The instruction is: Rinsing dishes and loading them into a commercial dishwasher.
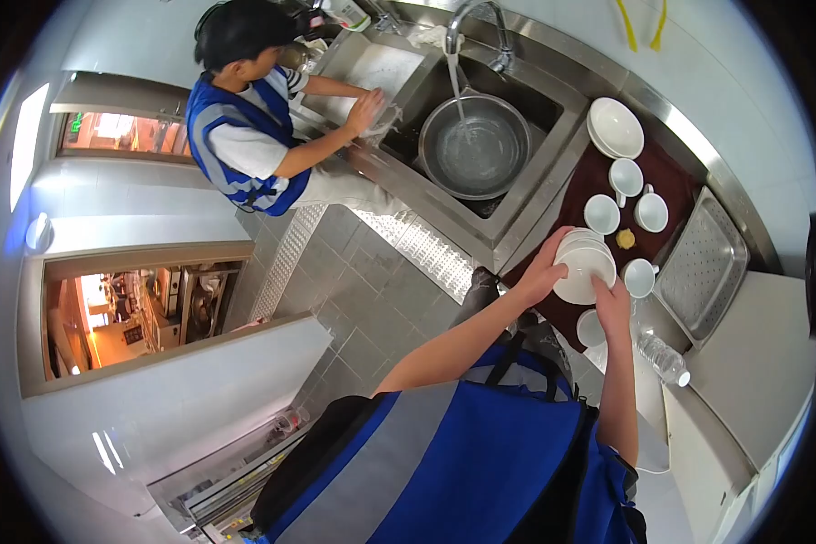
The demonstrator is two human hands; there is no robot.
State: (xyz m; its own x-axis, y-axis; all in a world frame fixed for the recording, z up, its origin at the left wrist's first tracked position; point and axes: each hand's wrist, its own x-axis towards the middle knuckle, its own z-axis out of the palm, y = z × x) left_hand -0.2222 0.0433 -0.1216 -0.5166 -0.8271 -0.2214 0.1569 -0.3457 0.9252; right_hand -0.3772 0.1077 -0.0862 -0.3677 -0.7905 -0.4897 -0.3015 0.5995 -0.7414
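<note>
Between my two hands is a stack of small white bowls (582, 282), held above a dark brown cloth (567, 213). My left hand (546, 270) grips the stack's left side, thumb on the front bowl. On the right edge, my right hand (611, 299) closes around the same stack. Just past the bowls, white cups (602, 214) stand on the cloth near a small yellow lump (626, 239). Another white cup (640, 277) is right beside my right hand, and a further white vessel (591, 328) is partly covered by my right arm.
Larger white bowls (616, 128) sit at the cloth's far end. A perforated metal tray (705, 263) and a clear plastic bottle (664, 357) lie to the right. Water runs from a faucet (453, 41) into a metal pan (475, 147) in the sink. A co-worker (245, 127) stands at left.
</note>
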